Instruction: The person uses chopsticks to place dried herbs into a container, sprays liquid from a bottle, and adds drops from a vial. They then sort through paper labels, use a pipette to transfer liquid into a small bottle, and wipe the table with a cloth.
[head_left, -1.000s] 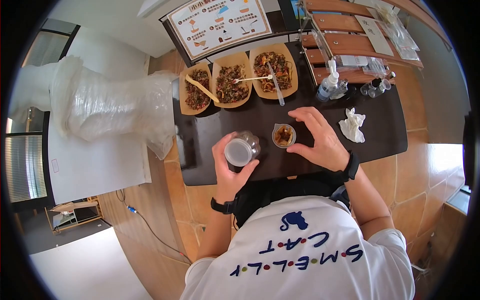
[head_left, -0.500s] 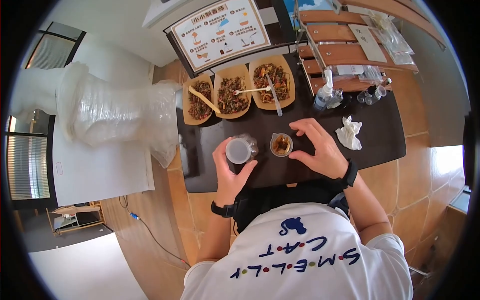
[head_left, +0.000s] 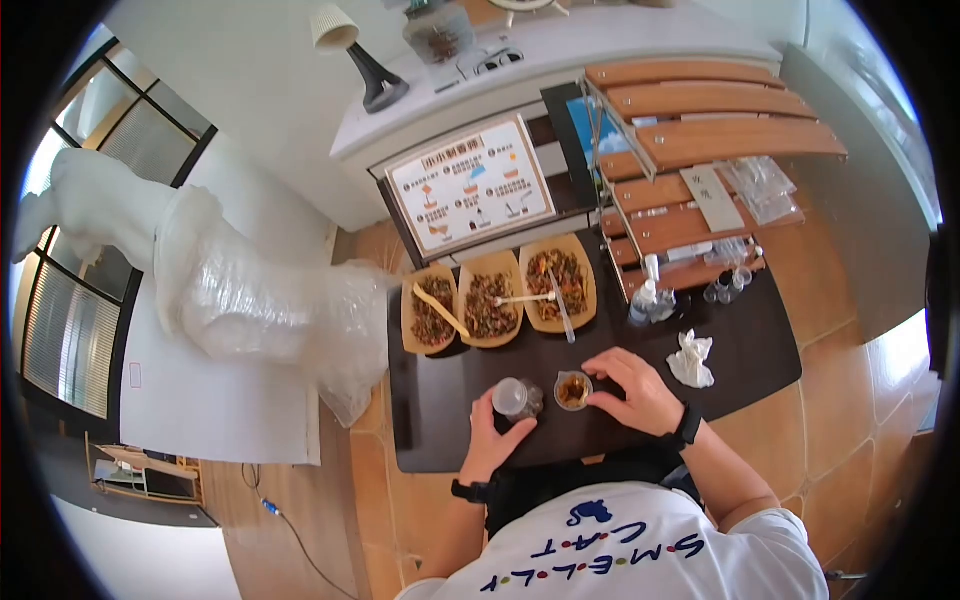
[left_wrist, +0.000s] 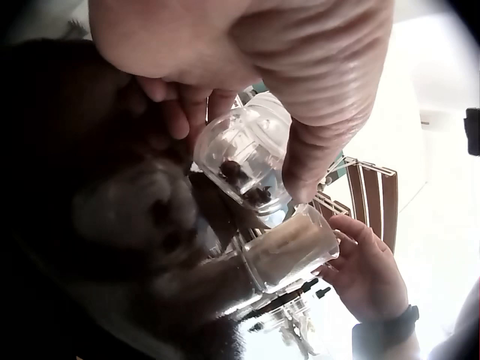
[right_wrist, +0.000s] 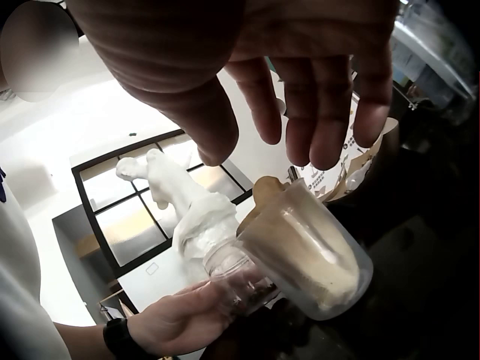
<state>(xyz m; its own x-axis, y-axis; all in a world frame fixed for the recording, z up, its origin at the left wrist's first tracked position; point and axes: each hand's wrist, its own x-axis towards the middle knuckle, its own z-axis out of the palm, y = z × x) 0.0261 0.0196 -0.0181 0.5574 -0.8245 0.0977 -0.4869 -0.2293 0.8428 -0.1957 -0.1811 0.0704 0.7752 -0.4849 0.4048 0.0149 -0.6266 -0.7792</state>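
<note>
My left hand (head_left: 486,442) holds a clear plastic jar (head_left: 517,399) with a pale lid, thumb on one side and fingers on the other. Some dark bits (left_wrist: 256,196) show inside the jar in the left wrist view. Just right of it, a small clear measuring cup (head_left: 573,391) stands on the dark table, with brown dried pieces inside. Beside that cup is my right hand (head_left: 640,396), its thumb and fingers spread apart. In the right wrist view, the fingertips (right_wrist: 328,154) hang over the cup (right_wrist: 307,255) with a gap.
Three paper trays (head_left: 490,300) of dried plant mix line the table's back; a wooden stick, a small white spoon and a clear dropper lie across them. At right are a pump bottle (head_left: 642,304), small bottles, crumpled tissue (head_left: 692,360) and a slatted wooden rack (head_left: 700,145).
The head view has tilted up, showing more of the shelf behind. My left hand still holds the jar. My right hand stays spread beside the cup, its fingers now closer to the rim.
</note>
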